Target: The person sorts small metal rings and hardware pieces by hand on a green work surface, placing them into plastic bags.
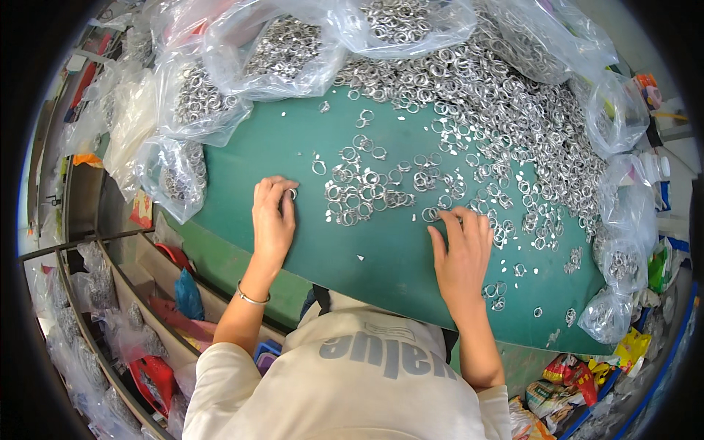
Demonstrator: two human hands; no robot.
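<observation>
My left hand [273,226] is over the left part of the green tabletop [308,139]. Its bent fingers and thumb close round a small silver metal ring [293,193], partly hidden by the fingertips. To the right, my right hand [463,253] has its thumb held apart from the fingers. Its fingertips come down beside a loose silver ring [430,214] and hold nothing that I can see. Between the hands, a little farther off, lies a loose cluster of similar rings [356,196]. Small white chips are scattered among them.
A large heap of rings [506,95] covers the far right of the table. Clear plastic bags of rings [282,51] line the far and side edges. Shelves with bagged parts [110,293] stand at lower left. Colourful packets [572,378] lie below the table's right corner.
</observation>
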